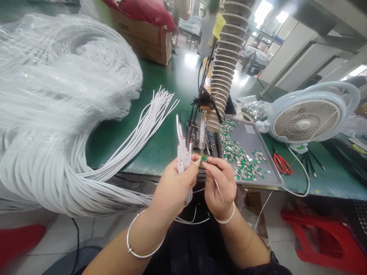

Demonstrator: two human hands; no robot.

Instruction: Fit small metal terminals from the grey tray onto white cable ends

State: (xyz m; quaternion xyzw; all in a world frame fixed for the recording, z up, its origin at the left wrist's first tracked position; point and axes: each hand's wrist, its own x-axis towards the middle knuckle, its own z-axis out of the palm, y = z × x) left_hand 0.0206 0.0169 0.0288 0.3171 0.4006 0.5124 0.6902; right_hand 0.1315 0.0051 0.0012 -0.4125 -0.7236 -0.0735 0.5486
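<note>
White sheathed wires [182, 152] in left hand [173, 187]

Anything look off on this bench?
Mainly the big coil of white cable: it sprawls across the green bench mat and droops past the front edge unsupported, so strands could snag. The small green parts in the metal tray lie loose and jumbled, though that may be normal.

Desk fan [306, 123] beside red scissors [282, 164]

Green-topped workbench [149, 152]: white cable coil [57, 114], metal tray [252, 141] of green components [241, 164], red scissors [282, 164], fan [305, 122], cardboard box [140, 38].
</note>
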